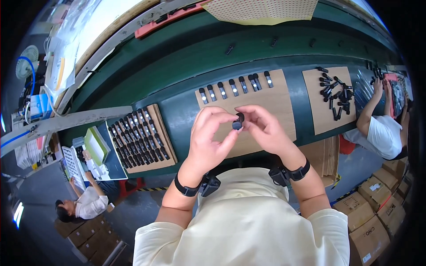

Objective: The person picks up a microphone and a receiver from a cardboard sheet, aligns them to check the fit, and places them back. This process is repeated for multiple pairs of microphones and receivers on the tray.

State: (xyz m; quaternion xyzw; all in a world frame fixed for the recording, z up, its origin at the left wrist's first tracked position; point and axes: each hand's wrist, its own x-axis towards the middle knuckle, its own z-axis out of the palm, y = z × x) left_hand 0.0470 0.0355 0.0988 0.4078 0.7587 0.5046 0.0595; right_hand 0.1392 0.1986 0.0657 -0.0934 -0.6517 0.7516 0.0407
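The piece [237, 125] is best turned with a light, steady pinch on its sides; squeezing hard could mark the dark rounded end or make it slip. Working low over the board [277, 106], short of the row of similar pieces [233, 86], would probably keep a drop harmless.

The left hand [208, 135] has thumb and forefinger nearly closed, pinching the piece in front of the chest. The right hand [265, 133] curls in opposite, thumb and forefinger slightly parted around it; whether they grip or merely steady it cannot be told. Both elbows bend outward, wrists angled inward.
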